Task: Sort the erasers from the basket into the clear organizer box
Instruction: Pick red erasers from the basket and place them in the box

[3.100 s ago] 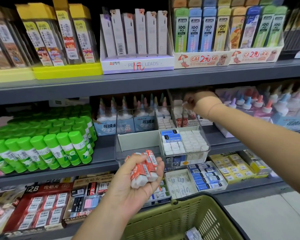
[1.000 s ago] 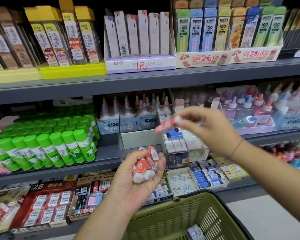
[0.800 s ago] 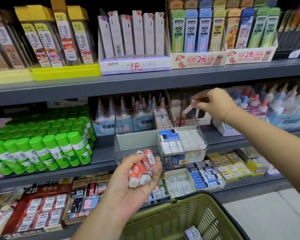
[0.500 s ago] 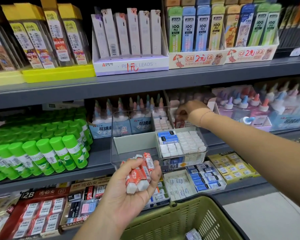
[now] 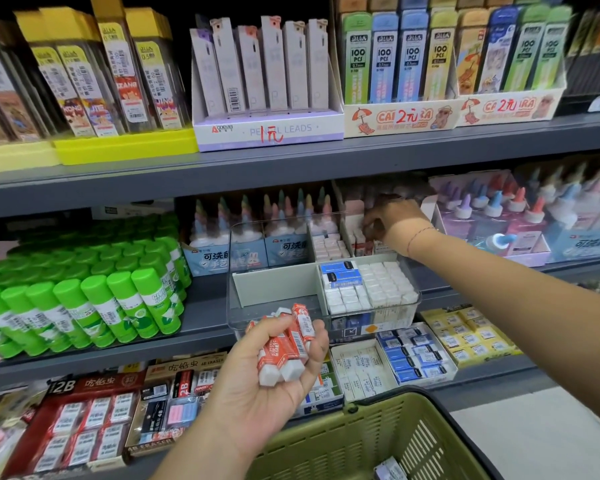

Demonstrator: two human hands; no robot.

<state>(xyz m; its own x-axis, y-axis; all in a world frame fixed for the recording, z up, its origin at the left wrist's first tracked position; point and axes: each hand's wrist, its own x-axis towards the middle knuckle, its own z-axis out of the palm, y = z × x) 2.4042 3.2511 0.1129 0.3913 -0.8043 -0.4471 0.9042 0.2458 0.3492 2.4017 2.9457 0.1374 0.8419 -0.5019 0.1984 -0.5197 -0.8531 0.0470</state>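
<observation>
My left hand [image 5: 257,386] is palm up in front of the shelf and holds a bunch of red-sleeved white erasers [image 5: 284,344]. The clear organizer box [image 5: 274,317] stands on the middle shelf, its front-right compartment packed with white and blue erasers [image 5: 364,285]. My right hand [image 5: 392,220] reaches into the box's back-right compartment, fingers curled down among upright red erasers [image 5: 361,244]; its fingertips are hidden. The green basket [image 5: 368,441] is at the bottom, with an eraser [image 5: 392,471] lying in it.
Green glue sticks [image 5: 84,296] crowd the shelf left of the box. Glue bottles [image 5: 499,216] stand to its right and behind it. Boxed erasers [image 5: 413,355] fill the shelf below. Pencil-lead packs [image 5: 267,81] line the top shelf.
My right hand took one red eraser from my left hand, carried it up and back, and now dips into the box's back-right compartment. My left hand stayed put with its bunch.
</observation>
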